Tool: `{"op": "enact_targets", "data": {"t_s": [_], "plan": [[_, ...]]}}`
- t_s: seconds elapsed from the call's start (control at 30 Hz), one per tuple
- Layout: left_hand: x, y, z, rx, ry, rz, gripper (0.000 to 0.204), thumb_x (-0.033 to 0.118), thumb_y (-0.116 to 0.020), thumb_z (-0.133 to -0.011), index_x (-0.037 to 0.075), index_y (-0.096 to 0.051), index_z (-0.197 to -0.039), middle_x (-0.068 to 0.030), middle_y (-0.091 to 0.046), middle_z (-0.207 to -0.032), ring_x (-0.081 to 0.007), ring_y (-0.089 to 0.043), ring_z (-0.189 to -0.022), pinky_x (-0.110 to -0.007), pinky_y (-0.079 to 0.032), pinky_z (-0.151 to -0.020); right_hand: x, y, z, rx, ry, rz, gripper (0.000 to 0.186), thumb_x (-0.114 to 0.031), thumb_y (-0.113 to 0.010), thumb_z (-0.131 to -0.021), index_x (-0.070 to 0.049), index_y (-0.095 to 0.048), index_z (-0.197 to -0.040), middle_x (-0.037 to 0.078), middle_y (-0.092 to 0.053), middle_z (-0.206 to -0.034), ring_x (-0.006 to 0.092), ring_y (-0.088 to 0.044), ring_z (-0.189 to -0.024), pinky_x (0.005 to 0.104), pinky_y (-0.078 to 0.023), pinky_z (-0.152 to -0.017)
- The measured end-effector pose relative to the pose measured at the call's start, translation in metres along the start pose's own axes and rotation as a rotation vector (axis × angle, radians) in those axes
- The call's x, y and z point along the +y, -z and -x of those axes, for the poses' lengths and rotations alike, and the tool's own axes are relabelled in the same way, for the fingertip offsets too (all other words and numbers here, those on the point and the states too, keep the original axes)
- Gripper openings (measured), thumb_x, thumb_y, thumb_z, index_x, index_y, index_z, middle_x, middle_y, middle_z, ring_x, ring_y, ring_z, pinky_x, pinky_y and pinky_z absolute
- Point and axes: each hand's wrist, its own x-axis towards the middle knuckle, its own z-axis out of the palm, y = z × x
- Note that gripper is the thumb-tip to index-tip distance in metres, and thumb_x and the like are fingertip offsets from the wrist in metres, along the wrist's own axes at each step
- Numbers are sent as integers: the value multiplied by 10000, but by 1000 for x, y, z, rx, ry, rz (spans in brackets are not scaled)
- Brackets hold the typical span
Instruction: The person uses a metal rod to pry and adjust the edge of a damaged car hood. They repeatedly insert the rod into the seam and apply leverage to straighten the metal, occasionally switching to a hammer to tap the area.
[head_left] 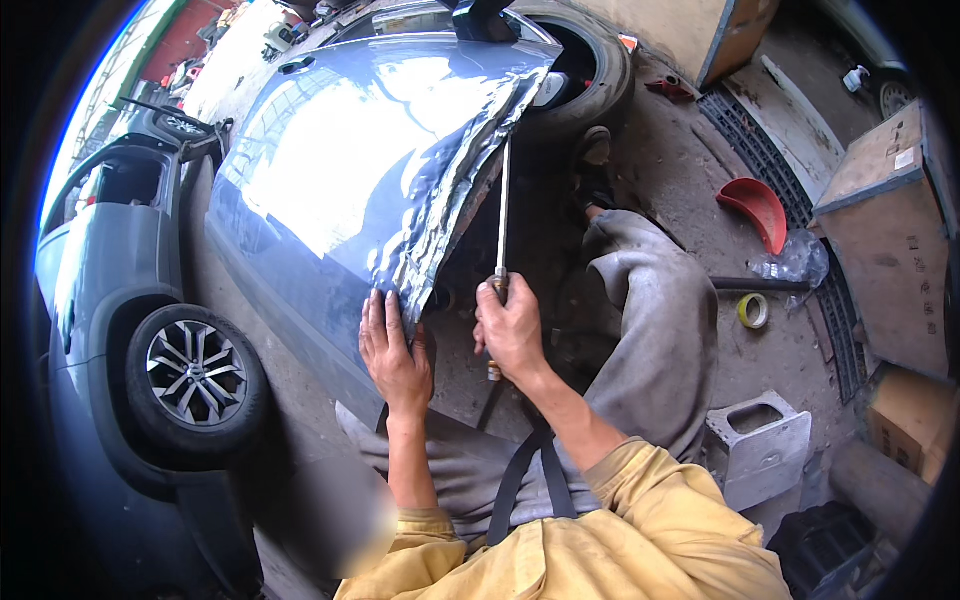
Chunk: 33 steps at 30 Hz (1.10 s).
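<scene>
A glossy blue car door lies in front of me, with a crumpled, creased strip along its right edge. My left hand rests on the near end of that edge, fingers stretched out on the metal. To its right, my right hand is wrapped round the handle of a long, thin metal rod. The rod stands roughly lengthwise in view, and its far end reaches the door's damaged edge. Whether the tip goes beneath the panel is hard to make out.
A tyre lies under the door's far end. At left stands a grey car. A red curved piece, a yellow tape roll, a metal stool and wooden crates are at right. My legs flank the door.
</scene>
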Motion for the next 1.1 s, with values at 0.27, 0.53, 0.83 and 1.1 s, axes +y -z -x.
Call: {"op": "enact_targets", "data": {"t_s": [0.27,0.53,0.83,1.1], "plan": [[1,1,0,5,7,-19,567,160,-669,-905,58,-507,-1439,-164,-472,-1499,-359,-419,-1405,-472,-306,-1153,-23,50,3,-20,-32,225,207,-228,-611,-1006,-38,-531,-1003,23,-536,-673,85,-535,-472,268,-427,-377],[9,3,-1,-11,36,88,584,168,-683,-904,46,-493,-1443,-188,-440,-1514,-383,-383,-1421,-485,-281,-1171,26,47,44,173,295,580,221,-171,-608,-982,16,-525,-1064,227,-640,-765,456,-651,-737,494,-476,-611],[25,-3,-62,-121,-165,82,695,27,-662,-797,40,-456,-1461,-199,-422,-1517,-382,-352,-1441,-495,-231,-1207,107,55,-18,299,367,652,243,-226,-641,-966,-22,-516,-922,228,-617,-686,455,-648,-707,497,-455,-542],[19,-13,-74,-122,-207,57,740,-29,-660,-724,21,-482,-1441,-213,-454,-1501,-396,-404,-1409,-508,-252,-1205,140,30,-37,341,314,608,245,-217,-651,-952,-24,-519,-878,214,-638,-692,441,-659,-705,506,-460,-543]]}}
